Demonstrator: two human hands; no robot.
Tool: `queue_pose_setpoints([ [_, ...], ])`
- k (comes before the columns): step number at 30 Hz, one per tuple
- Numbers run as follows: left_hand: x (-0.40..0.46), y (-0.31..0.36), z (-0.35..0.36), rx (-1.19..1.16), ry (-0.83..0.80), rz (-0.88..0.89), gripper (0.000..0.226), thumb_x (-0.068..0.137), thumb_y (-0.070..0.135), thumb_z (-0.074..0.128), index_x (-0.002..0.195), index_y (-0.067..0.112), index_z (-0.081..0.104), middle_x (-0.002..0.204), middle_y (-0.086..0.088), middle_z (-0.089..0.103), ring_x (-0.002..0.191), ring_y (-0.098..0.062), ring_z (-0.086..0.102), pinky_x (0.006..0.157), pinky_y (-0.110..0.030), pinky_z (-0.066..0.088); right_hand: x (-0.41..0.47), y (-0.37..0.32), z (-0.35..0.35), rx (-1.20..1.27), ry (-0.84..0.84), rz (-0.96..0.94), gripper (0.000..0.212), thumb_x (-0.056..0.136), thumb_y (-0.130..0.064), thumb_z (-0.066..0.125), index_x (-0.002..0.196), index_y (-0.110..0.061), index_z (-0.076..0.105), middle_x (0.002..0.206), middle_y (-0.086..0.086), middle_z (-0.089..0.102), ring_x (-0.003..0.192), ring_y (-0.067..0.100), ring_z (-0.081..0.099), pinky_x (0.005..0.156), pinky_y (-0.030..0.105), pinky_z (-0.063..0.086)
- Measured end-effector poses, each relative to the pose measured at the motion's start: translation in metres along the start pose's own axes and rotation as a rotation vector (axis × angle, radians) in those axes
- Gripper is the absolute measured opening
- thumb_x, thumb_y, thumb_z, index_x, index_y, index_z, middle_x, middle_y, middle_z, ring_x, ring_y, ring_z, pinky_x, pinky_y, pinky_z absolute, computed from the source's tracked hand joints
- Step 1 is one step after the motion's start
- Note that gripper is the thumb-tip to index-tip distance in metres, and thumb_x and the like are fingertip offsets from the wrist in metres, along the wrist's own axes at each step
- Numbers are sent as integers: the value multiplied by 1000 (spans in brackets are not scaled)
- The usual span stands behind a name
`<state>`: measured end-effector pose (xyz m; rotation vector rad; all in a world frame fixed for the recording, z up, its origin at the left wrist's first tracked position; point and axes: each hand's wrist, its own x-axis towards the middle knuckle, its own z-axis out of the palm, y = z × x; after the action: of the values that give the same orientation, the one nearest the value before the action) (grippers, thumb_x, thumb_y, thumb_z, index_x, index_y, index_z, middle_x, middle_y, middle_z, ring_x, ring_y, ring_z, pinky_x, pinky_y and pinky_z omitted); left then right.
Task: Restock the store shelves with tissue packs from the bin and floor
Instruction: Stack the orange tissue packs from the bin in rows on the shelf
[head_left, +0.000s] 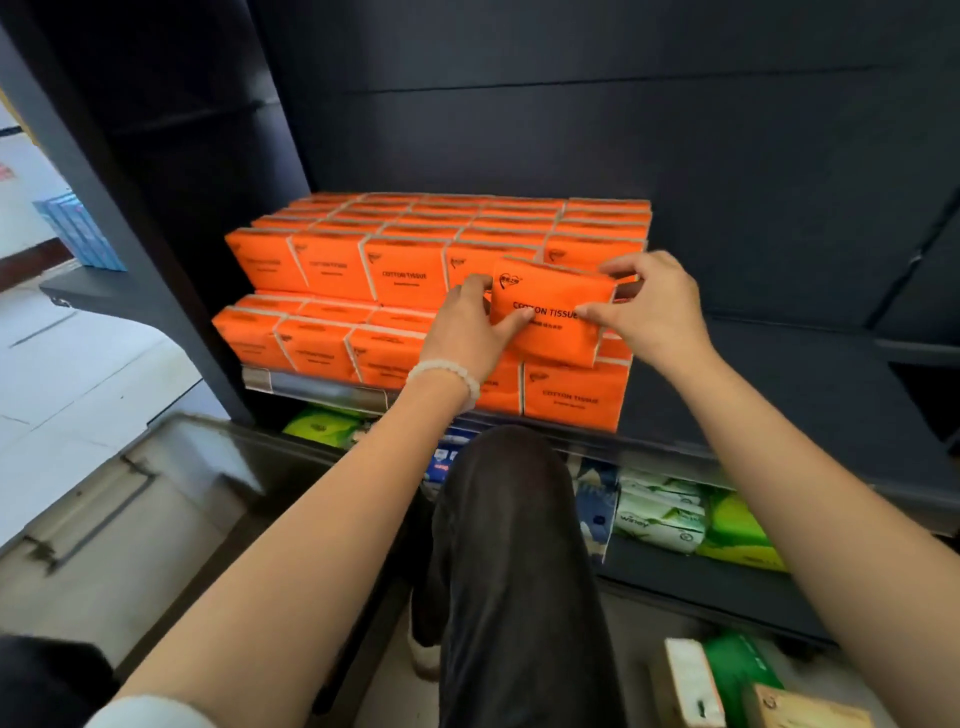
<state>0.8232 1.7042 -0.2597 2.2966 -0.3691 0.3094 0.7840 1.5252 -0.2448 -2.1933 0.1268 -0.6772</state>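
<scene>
Nearest the camera, a bent knee in dark trousers (498, 545) sits between the two forearms, with a grey bin (119, 509) to the left and a few loose packs (737, 675) on the floor at the lower right.

Further out, both hands hold one orange tissue pack (550, 317) in front of the shelf. The left hand (467, 327), with a pale bead bracelet at its wrist, grips the pack's left end, thumb across the front and fingers curled behind. The right hand (654, 306) pinches the right end, thumb on the front face and fingertips over the top edge.

The pack is tilted slightly and sits at the right end of the upper front row, resting against the packs below it, not yet squared in.

It looks light and soft: a thin plastic wrap over folded paper, likely to dent under a hard squeeze and a bit slippery. Holding it by the short ends, as here, seems the safest grip.

Behind, the stacked orange packs (415, 244) fill the dark shelf (779, 374) two layers high; its right half is bare.
</scene>
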Motion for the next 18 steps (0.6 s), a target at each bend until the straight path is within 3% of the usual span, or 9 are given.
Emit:
queue_pose_setpoints([
  [3,18,16,20,-45,-30,1,61,84,41,65,133,14,42,120,-10,57,104,-25,56,90,-38,47,19,19,-12,-8,30,4,46,67,-16,84,109,-15,64,112,0,50,95,16,59,89,30,49],
  [7,36,23,42,-48,-43,51,50,87,32,64,129,10,45,116,-10,58,104,-24,56,86,-28,43,36,44,-13,-26,54,-8,42,68,-12,82,107,-14,65,108,-3,48,96,17,58,91,35,51],
  [13,59,20,57,281,61,154,48,89,37,60,128,13,47,118,-7,55,106,-25,55,83,-37,46,55,65,-3,-12,89,-23,40,70,-12,81,106,-14,65,106,-4,47,99,18,58,91,37,51],
  [18,62,12,57,386,111,218,54,85,31,66,131,17,43,122,-7,51,109,-27,53,76,-38,47,58,65,8,-38,101,-108,40,73,-12,79,110,-10,63,113,1,44,102,10,50,94,31,48],
])
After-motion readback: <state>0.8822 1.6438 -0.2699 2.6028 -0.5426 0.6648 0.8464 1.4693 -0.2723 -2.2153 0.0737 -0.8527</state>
